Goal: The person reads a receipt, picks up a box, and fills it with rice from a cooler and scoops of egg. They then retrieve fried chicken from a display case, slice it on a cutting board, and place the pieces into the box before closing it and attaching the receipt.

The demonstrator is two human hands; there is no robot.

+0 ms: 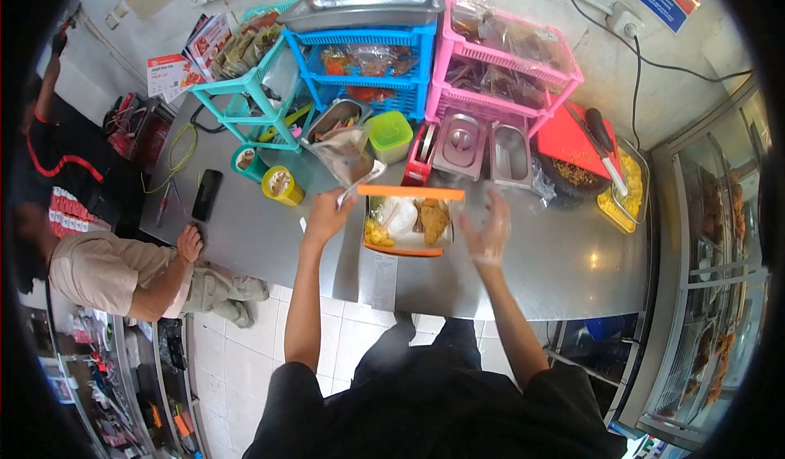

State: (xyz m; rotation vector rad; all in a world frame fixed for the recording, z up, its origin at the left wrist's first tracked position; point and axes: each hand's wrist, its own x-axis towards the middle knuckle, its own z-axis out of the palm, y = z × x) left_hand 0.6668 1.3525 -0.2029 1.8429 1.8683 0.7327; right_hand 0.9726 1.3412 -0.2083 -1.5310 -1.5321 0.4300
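An opened orange-edged food box [406, 252] stands on the steel table in front of me. White rice [401, 218], a piece of fried chicken [433, 220] and some yellow and green food lie inside it. At the box's left, my left hand [327, 216] has its fingers closed on a thin white packet [368, 176], whose contents I cannot make out. My right hand [488, 230], in what looks like a clear plastic glove, is beside the box's right side. Its fingers are apart, slightly blurred, and hold nothing visible.
Behind the box stand a green-lidded tub [390, 136], metal containers [459, 144], and blue [364, 38] and pink [507, 58] racks. A knife [609, 164] lies on a red board [564, 138] at right. Another person's hand [190, 242] rests at the table's left edge, near a phone [207, 195].
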